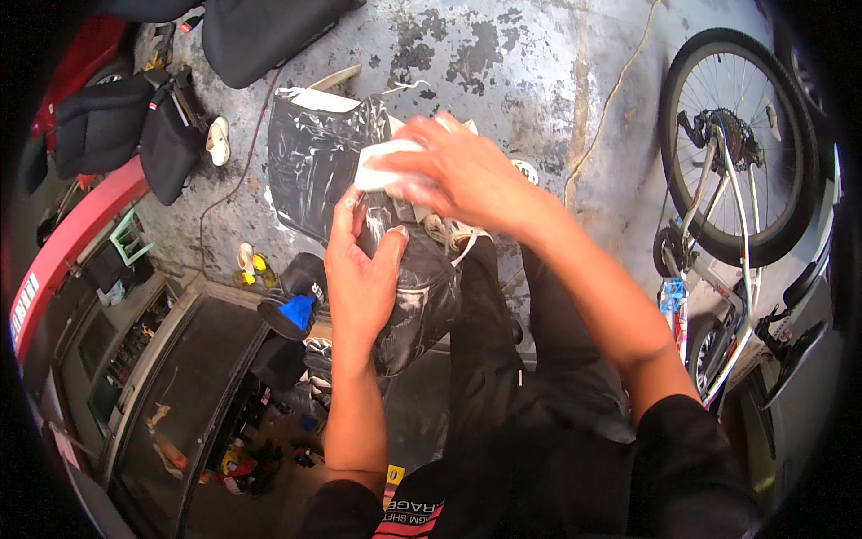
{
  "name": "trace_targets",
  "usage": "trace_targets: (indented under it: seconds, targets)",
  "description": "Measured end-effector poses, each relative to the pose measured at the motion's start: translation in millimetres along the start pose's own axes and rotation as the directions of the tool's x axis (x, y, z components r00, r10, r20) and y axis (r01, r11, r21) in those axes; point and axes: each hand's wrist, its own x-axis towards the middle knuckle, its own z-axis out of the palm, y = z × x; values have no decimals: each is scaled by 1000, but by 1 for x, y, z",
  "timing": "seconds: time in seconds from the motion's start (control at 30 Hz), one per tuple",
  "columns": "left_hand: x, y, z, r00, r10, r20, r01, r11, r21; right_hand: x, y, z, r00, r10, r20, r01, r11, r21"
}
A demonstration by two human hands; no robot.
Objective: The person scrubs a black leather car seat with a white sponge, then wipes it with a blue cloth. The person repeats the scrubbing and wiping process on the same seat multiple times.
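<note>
- Black seat (310,157), white-smeared, before the person
- Left hand (364,274) on the seat, thumb and fingers spread apart
- White pad (384,169), possibly a sponge (blurred), by the seat's far section's right edge
- Right hand (467,180) clamped on the pad

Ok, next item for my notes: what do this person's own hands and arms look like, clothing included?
The left hand and right hand are ungloved, with no watch or bracelet visible. The left sleeve and right sleeve are plain black and short, ending around the elbows. The black shirt carries red and white print.
</note>
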Motion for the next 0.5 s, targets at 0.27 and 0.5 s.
trace_targets:
  seconds: [0.27,0.5]
  targets:
    - [3,-1,0,1000,-7,17,7,1000,10,-18,10,-4,997,-76,-18,75,997,-32]
    - [4,2,5,995,-104,6,104,993,-47,21,47,22,998,-15,-65,4,985,-173]
